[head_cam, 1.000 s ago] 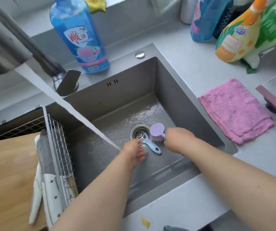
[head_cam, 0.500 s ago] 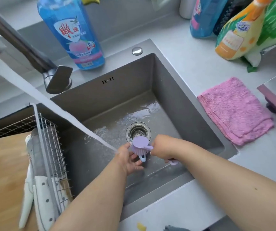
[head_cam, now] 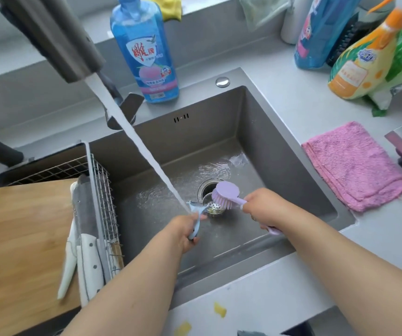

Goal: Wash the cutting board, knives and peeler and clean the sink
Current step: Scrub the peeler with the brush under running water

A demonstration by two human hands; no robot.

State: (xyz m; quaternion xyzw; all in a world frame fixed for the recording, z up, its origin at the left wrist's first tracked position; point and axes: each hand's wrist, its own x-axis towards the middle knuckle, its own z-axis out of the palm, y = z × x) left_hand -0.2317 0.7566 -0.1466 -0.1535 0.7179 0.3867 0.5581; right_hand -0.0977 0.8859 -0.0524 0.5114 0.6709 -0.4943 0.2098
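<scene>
My left hand (head_cam: 185, 232) grips a light blue peeler (head_cam: 198, 215) by its handle over the grey sink (head_cam: 263, 122), with the peeler's head under the stream of water (head_cam: 132, 132) from the tap (head_cam: 57, 42). My right hand (head_cam: 264, 204) holds a purple dish brush (head_cam: 226, 194) by its handle, bristles down just right of the peeler head, above the drain (head_cam: 208, 190). On the left a wooden cutting board (head_cam: 18, 238) lies by a wire rack (head_cam: 100, 190) with white-handled knives (head_cam: 89, 267).
A blue detergent bottle (head_cam: 146, 49) stands behind the sink. More bottles (head_cam: 362, 59) crowd the back right counter. A folded pink cloth (head_cam: 355, 166) lies to the right of the sink. Yellow scraps (head_cam: 219, 309) lie on the front edge.
My left hand has picked the peeler up from the sink floor and holds it under the water. The brush has swung over from the peeler toward the drain.
</scene>
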